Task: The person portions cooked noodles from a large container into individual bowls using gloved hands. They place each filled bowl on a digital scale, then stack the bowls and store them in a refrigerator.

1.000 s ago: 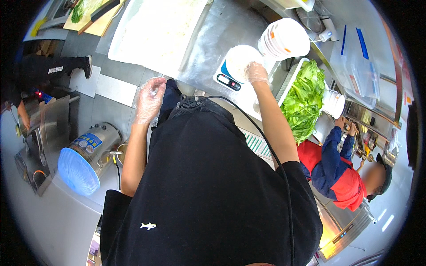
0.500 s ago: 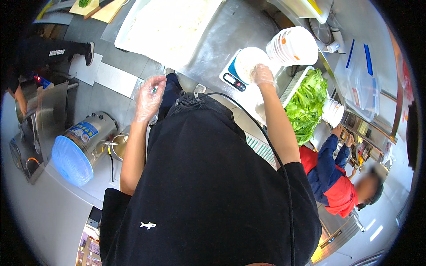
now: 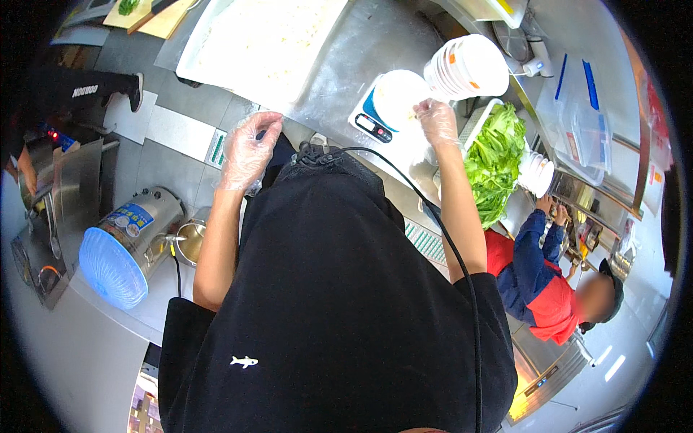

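Note:
My right hand (image 3: pixel 437 123), in a clear plastic glove, hovers at the near right edge of a round white container (image 3: pixel 398 97). Its fingers are curled together, and what they hold, if anything, is too small to make out. Beneath the container lies a digital kitchen scale (image 3: pixel 374 128) with a blue top and a small display. My left hand (image 3: pixel 247 153), gloved likewise, hangs in front of the steel table, fingers loosely bent and apart, holding nothing. Ahead of it on the table is a large white tray (image 3: pixel 189 66) of pale food in small bits.
Stacked white tubs (image 3: pixel 469 68) stand right of the scale, beside a white basket of green lettuce (image 3: pixel 497 162). A steel pot with a blue cover (image 3: pixel 114 267) is at left. A co-worker in red and blue (image 3: pixel 538 281) is at right; another person's leg (image 3: pixel 86 86) shows far left.
My right hand has drawn back from inside the white container to its right edge. My left hand has turned slightly, its fingers still bent. The whole view has shifted a little.

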Action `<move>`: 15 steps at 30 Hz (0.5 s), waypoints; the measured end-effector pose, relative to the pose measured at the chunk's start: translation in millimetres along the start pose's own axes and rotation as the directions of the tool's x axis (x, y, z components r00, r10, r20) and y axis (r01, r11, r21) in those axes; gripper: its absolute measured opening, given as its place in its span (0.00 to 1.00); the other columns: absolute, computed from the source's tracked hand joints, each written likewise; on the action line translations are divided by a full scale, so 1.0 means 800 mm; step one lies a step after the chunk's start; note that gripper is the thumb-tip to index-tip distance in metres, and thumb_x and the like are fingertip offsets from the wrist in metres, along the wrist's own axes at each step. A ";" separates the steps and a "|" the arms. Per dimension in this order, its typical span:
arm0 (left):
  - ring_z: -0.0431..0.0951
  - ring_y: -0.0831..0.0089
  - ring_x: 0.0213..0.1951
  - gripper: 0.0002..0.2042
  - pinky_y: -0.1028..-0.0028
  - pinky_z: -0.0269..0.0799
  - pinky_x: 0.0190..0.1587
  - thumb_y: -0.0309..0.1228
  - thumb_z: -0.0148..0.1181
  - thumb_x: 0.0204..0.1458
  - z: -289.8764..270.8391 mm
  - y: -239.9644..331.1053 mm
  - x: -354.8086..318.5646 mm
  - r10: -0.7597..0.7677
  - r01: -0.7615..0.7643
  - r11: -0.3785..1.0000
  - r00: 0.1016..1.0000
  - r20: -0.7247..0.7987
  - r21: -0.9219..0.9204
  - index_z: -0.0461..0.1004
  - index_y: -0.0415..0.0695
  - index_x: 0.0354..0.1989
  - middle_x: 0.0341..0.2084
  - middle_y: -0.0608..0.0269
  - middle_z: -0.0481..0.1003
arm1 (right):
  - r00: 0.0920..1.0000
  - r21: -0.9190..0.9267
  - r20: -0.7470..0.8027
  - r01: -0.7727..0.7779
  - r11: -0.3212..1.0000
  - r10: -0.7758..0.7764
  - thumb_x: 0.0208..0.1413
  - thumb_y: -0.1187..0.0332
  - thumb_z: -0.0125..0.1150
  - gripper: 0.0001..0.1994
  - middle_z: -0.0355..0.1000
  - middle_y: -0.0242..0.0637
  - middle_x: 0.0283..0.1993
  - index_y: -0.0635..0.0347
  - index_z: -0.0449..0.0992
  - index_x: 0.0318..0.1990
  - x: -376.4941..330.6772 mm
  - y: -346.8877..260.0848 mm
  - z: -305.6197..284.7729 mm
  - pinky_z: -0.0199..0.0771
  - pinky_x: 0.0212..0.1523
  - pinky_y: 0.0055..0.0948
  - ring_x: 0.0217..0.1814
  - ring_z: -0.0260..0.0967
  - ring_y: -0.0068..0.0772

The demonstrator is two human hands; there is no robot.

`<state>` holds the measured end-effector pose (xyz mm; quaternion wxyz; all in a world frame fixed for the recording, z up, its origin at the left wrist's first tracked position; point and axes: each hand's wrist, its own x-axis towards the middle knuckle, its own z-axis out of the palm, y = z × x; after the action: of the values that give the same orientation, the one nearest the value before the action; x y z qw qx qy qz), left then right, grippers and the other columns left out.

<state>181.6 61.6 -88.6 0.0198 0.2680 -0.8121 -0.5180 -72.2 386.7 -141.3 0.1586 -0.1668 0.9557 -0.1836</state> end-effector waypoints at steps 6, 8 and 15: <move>0.78 0.68 0.56 0.23 0.65 0.70 0.62 0.42 0.69 0.58 0.028 0.084 0.049 0.260 -0.208 0.956 0.928 0.267 -0.207 0.77 0.39 0.56 0.50 0.55 0.81 | 0.993 0.318 -0.112 0.012 0.948 0.025 0.63 0.65 0.66 0.09 0.79 0.30 0.30 0.63 0.82 0.40 -0.047 -0.044 -0.124 0.69 0.25 0.23 0.25 0.68 0.17; 0.76 0.64 0.59 0.29 0.64 0.69 0.64 0.45 0.71 0.55 0.051 0.125 0.074 0.462 -0.415 0.885 0.838 0.290 -0.211 0.74 0.39 0.60 0.55 0.53 0.78 | 0.984 0.430 -0.176 0.051 0.901 0.028 0.64 0.63 0.67 0.10 0.80 0.32 0.32 0.62 0.82 0.43 -0.067 -0.064 -0.171 0.68 0.23 0.19 0.24 0.68 0.15; 0.78 0.51 0.54 0.29 0.58 0.71 0.60 0.55 0.65 0.57 0.203 0.225 0.156 0.874 -0.836 0.483 0.441 0.203 -0.262 0.75 0.44 0.57 0.48 0.49 0.79 | 0.847 0.310 -0.527 0.264 0.913 -0.066 0.63 0.65 0.68 0.11 0.83 0.36 0.38 0.62 0.84 0.46 -0.144 -0.175 -0.337 0.72 0.27 0.18 0.28 0.71 0.17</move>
<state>-49.8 197.0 -40.8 0.1674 -0.2654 -0.7942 -0.5204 -31.3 387.4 181.2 -0.0857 -0.1627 0.8928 -0.4112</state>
